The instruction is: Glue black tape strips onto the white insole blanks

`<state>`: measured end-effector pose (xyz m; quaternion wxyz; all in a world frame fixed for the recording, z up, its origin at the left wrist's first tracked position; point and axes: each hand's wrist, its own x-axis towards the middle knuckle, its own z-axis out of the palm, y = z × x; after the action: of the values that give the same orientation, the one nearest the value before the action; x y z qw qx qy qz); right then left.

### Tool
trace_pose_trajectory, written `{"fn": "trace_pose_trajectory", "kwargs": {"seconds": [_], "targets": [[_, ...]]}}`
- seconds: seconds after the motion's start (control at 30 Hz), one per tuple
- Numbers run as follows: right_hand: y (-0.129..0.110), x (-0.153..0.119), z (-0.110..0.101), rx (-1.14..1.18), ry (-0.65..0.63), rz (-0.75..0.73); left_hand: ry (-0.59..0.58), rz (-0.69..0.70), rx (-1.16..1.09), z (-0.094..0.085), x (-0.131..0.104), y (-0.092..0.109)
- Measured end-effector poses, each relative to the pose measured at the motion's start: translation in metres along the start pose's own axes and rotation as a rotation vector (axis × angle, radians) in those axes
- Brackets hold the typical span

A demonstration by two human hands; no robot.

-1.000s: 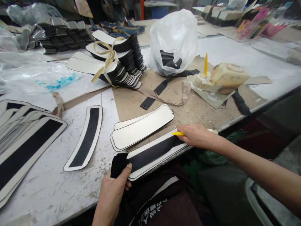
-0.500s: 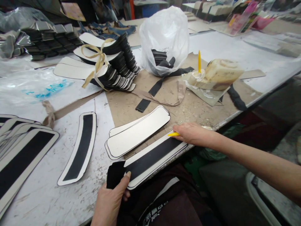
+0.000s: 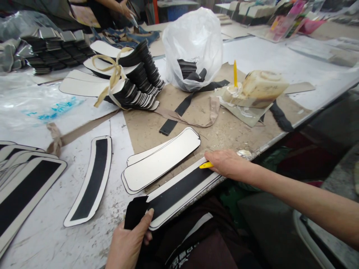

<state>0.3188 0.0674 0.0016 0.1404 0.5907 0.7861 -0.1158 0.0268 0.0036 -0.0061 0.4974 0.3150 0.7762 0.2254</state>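
Worktop (image 3: 56,246), spanning the frame from lower left to upper right; a white panel (image 3: 176,204) lies at its near edge, just below and right of the frame's centre. Black strip (image 3: 179,190), laid lengthwise on the panel: its long axis rises from lower centre toward the right, bridging the space between the two hands. Left hand (image 3: 129,239), lower centre — grip clamped on the strip's lower-left end, thumb on its face, other fingers curled below; from this grip the strip leads up and to the right. Right hand (image 3: 224,163), right of centre, over the opposite end — its grip closed round a yellow tool. Black flap (image 3: 136,212), beside the left thumb, nearer that hand. Yellow tool (image 3: 206,165), pointing left over the strip; whether they touch cannot be told.
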Motion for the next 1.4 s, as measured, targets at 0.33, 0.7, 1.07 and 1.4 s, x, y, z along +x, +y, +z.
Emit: {"fn": "trace_pose_trajectory", "kwargs": {"seconds": [0.33, 0.7, 1.07, 1.4], "targets": [[0.026, -0.029, 0.004, 0.206, 0.285, 0.151, 0.025, 0.013, 0.019, 0.002, 0.000, 0.000], [-0.005, -0.044, -0.001, 0.531, 0.469, 0.197, 0.003, 0.087, -0.033, 0.002, 0.002, -0.009], [-0.011, -0.047, -0.017, 0.790, 0.325, 0.459, -0.058, 0.200, -0.411, -0.009, -0.002, -0.011], [-0.009, -0.046, -0.029, 0.870, 0.485, 0.475, -0.043, 0.244, -0.606, -0.024, -0.013, -0.008]]}}
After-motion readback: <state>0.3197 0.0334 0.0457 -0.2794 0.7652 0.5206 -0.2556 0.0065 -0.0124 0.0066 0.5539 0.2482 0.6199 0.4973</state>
